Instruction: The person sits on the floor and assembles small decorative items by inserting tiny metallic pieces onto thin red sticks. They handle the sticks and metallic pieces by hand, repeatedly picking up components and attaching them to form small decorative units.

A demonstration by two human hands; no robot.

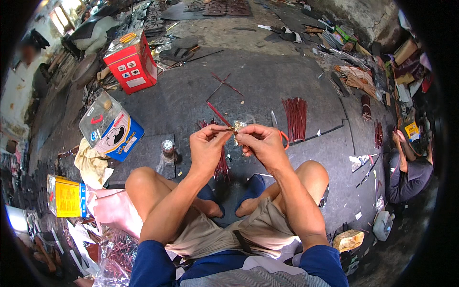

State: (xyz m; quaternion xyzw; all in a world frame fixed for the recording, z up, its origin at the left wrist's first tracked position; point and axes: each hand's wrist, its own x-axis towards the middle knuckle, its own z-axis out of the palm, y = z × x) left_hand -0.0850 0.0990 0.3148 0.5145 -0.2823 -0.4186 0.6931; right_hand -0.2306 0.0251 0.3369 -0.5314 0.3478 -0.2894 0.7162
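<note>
My left hand and my right hand meet in front of my knees, both with fingers pinched. Between them is a narrow dark red strap, one end pointing away from me up and to the left. A small gold-coloured piece seems to sit at the fingertips, too small to make out. Just behind lies a little heap of shiny gold-coloured pieces. Scissors with an orange handle rest close to my right hand, partly hidden by it. More dark red straps lie below my hands.
A neat bundle of dark red straps lies to the right, and crossed straps lie ahead. On the left stand a red tin, a blue-and-white tin, a yellow tin and a jar. Another person sits at far right.
</note>
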